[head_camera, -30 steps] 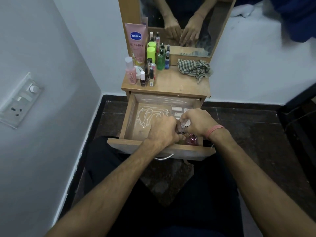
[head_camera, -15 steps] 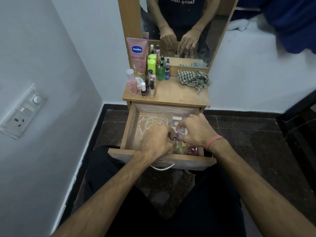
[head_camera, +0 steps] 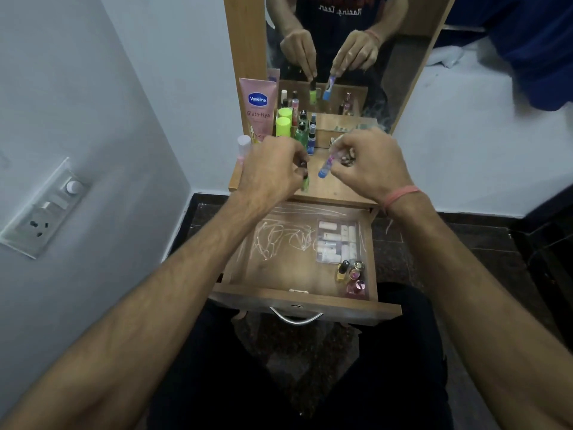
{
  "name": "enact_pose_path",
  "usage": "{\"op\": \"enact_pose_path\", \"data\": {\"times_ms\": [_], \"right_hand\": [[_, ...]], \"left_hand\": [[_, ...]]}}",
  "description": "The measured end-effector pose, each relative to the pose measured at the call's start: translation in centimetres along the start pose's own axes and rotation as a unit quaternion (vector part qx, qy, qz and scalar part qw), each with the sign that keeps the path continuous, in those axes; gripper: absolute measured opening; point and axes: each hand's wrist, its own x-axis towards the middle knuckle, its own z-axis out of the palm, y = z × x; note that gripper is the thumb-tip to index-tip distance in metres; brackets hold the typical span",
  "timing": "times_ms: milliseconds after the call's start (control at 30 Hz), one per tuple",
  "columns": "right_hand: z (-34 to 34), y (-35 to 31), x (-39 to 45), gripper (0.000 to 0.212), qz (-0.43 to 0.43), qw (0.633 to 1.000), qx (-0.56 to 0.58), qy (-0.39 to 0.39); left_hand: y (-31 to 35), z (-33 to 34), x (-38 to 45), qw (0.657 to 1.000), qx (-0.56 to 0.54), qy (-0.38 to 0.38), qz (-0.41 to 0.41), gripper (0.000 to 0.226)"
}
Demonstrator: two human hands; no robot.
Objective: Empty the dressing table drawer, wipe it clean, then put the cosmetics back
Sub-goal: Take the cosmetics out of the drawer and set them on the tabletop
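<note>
Green polish bottle (head_camera: 305,181) hangs upright by its cap from the left hand (head_camera: 273,169), pinched; the right hand (head_camera: 369,166) pinches a blue tube (head_camera: 325,167), tilted. Both hover over the tabletop (head_camera: 338,189) front edge, beyond the open drawer (head_camera: 279,268). Set-down space lies straight below and ahead. More bottles (head_camera: 352,276) wait in the drawer's near right corner, nearer the right hand.

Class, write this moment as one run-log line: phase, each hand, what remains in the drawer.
phase: emptying | left hand: pinches green bottle | right hand: pinches blue tube | drawer: clear box, small bottles remain
</note>
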Motion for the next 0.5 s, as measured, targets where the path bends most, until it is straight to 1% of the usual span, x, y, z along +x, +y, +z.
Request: {"op": "enact_pose_path", "data": {"times_ms": [133,300,500], "right_hand": [[1.3,-0.2,3.0,0.013,0.012,1.0,0.013,0.015],[3.6,-0.1,5.2,0.015,0.044,0.999,0.025,-0.017],[5.1,-0.2,6.4,0.019,0.056,0.998,0.015,-0.03]], "left_hand": [[-0.1,0.4,3.4,0.999,0.039,0.024,-0.015,0.026],[-0.3,1.4,6.0,0.997,0.071,0.013,-0.034,0.026],[-0.8,2.6,7.6,0.995,0.09,0.013,-0.053,0.025]]}}
